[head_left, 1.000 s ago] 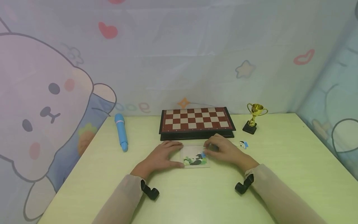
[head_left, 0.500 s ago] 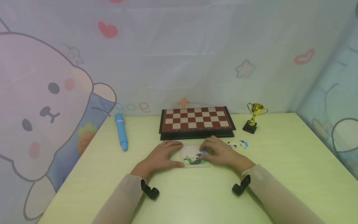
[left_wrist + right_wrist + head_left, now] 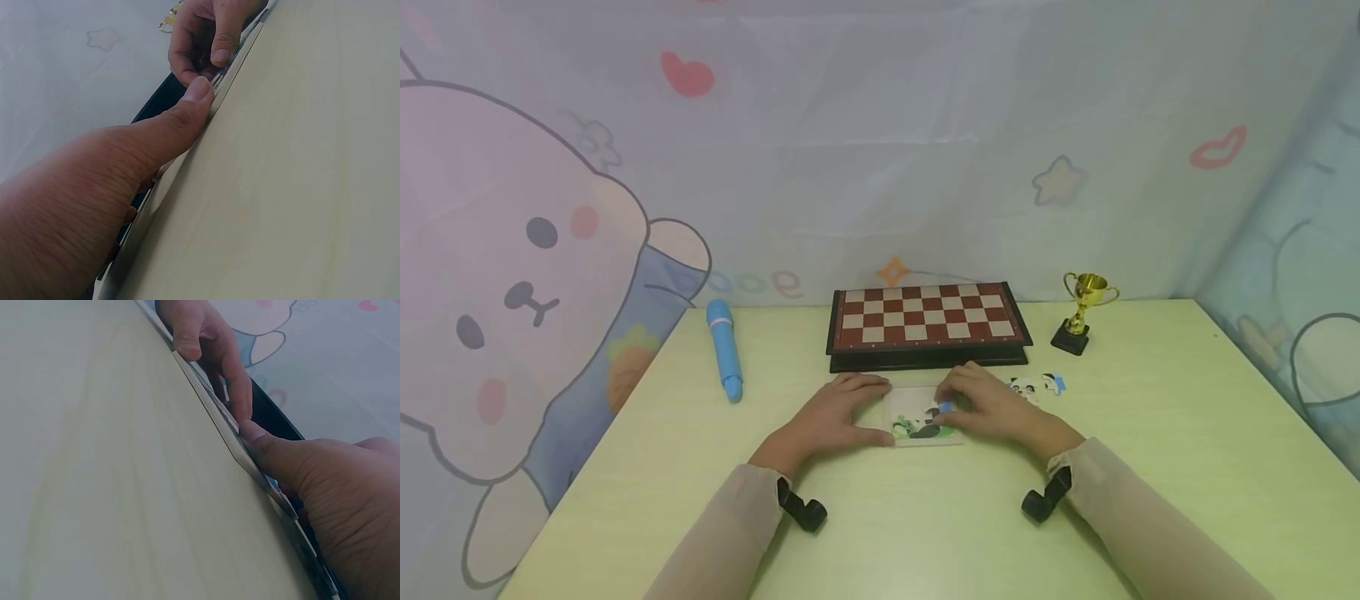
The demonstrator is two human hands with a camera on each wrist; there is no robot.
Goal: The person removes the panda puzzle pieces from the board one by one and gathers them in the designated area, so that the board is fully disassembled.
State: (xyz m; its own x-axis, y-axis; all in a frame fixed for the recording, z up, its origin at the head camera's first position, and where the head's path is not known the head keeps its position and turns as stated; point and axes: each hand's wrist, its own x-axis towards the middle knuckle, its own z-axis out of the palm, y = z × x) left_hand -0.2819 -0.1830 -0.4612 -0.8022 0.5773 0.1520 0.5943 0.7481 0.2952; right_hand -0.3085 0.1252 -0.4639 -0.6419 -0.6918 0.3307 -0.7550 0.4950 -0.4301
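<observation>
A small flat puzzle tray [image 3: 917,435] with a partly built green, black and white picture lies on the pale green table in front of me. My left hand [image 3: 850,412] grips the tray's left end, thumb on the near edge and fingers on the far edge. My right hand [image 3: 981,407] lies over the tray's right part and pinches a small blue puzzle piece [image 3: 945,407] down on the picture. In the left wrist view my left thumb [image 3: 199,90] presses the tray's edge [image 3: 164,186]. From the right wrist, my right thumb [image 3: 262,439] shows against that edge [image 3: 212,415].
Two loose puzzle pieces [image 3: 1037,387] lie just right of my right hand. A folded chessboard [image 3: 927,321] sits close behind the tray, a small gold trophy [image 3: 1082,312] to its right. At the back left lies a blue cylinder [image 3: 724,350]. Printed curtains enclose the table [image 3: 1187,433].
My right hand has slid left over the tray with the blue piece, uncovering the loose pieces on its right. The left hand has stayed on the tray.
</observation>
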